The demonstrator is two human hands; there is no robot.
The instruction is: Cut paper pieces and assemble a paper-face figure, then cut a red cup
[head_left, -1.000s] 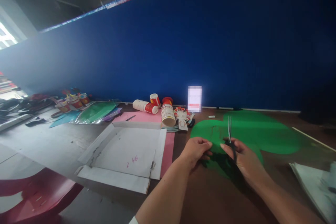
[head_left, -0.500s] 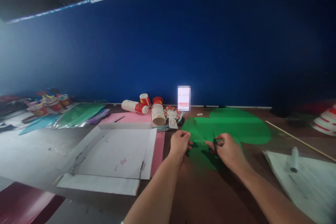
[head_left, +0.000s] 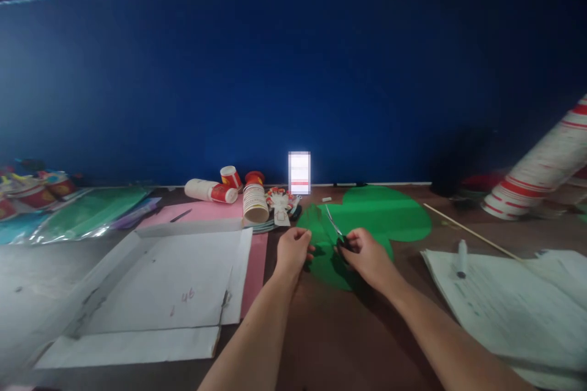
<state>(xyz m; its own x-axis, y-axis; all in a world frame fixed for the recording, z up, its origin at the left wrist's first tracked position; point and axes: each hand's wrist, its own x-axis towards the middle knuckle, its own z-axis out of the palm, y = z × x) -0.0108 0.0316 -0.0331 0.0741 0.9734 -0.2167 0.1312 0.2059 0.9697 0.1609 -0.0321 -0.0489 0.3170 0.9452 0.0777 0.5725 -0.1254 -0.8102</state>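
Note:
My right hand (head_left: 369, 256) grips a pair of scissors (head_left: 337, 226) by its dark handles. The silvery blades point up and away, over the green paper (head_left: 367, 223) with rounded lobes that lies on the table. At the paper's left side, my left hand (head_left: 293, 250) is closed in a pinch, and a blurred bit of green paper (head_left: 316, 220) shows just beyond its fingertips. Its exact outline is smeared. A white cut-out (head_left: 281, 211) with red parts lies just beyond my left hand.
Left of my hands are a shallow white cardboard tray (head_left: 151, 281), pink paper (head_left: 257, 275) and paper cups (head_left: 255, 203). At right lie a thin stick (head_left: 472, 232), a glue-like white tube (head_left: 461, 259) on papers (head_left: 513, 305), and a cup stack (head_left: 541, 165). Behind stands a blue panel (head_left: 293, 73).
The view has turned right, so things sit further left and the cup stack shows more fully. The scissors' blades now show clearly, tilted leftward. Both hands stay close to the green paper.

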